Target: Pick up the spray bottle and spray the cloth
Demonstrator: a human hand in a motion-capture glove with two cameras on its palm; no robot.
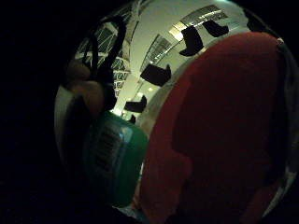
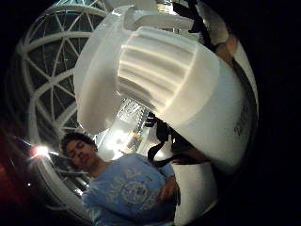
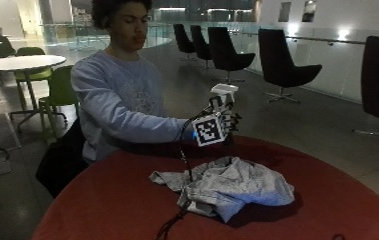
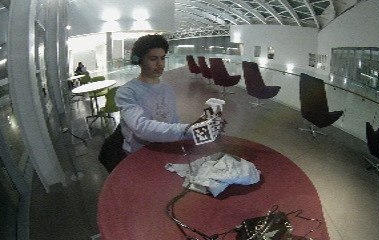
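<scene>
In the outside view the gloved right hand grips the spray bottle and holds it upright in the air, above the far edge of the red round table. The bottle's white spray head shows above the hand. A crumpled grey cloth lies on the table, in front of and below the hand. The wide outside view shows the same hand, bottle and cloth. The bottle's green body sits close to the palm over the red table. Its white ribbed spray head fills the thumb side view.
A tangle of cables and a small device lies at the near edge of the table. Black chairs stand along the walkway behind. A white table with green chairs stands further back.
</scene>
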